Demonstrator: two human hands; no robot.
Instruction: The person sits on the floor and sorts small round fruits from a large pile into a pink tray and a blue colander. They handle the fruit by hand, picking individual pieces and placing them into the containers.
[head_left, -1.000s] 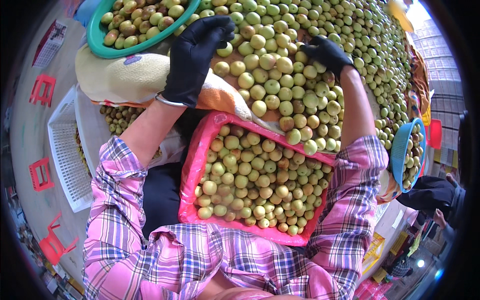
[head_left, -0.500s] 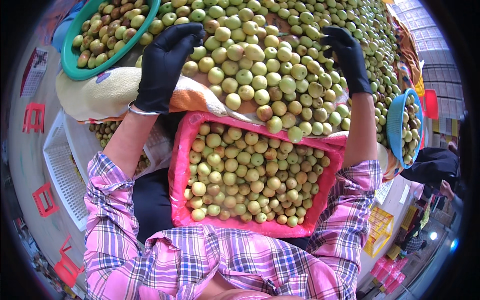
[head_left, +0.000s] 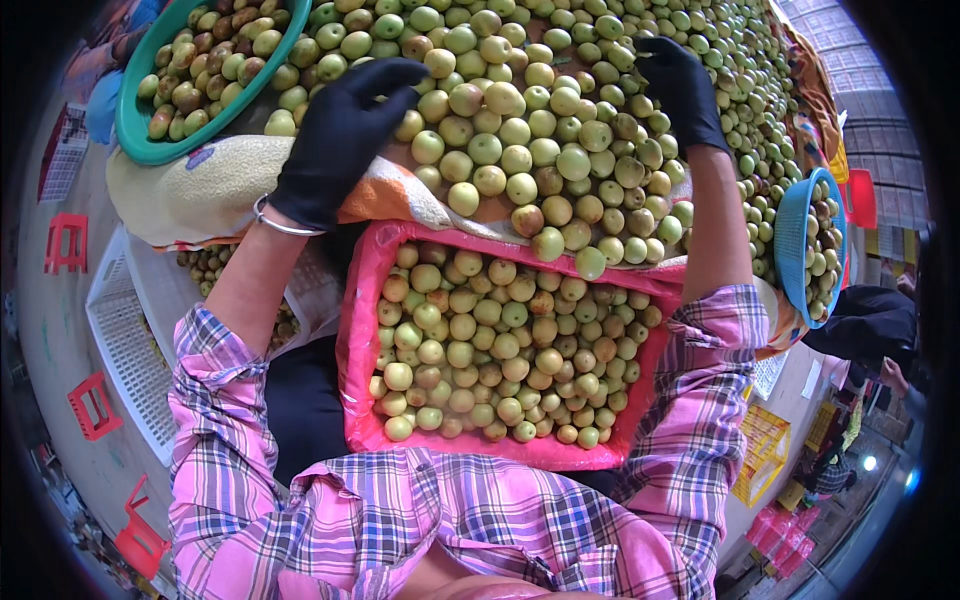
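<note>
Step in hand, as judged: picking over loose green fruit (head_left: 485, 150) heaped on the table (head_left: 492, 208), beyond a fruit-filled, pink-lined crate (head_left: 360, 340). The next move calls for fingertip contact with single fruits. Left hand (head_left: 338, 138), gloved, slants inward, fingers bent; right hand (head_left: 685, 92) arches over the heap. Neither hand's grip can be told.

The fruit (head_left: 485, 149) looks smooth, the towel (head_left: 215, 205) matt cloth, the bangle (head_left: 290, 229) shiny metal.
</note>
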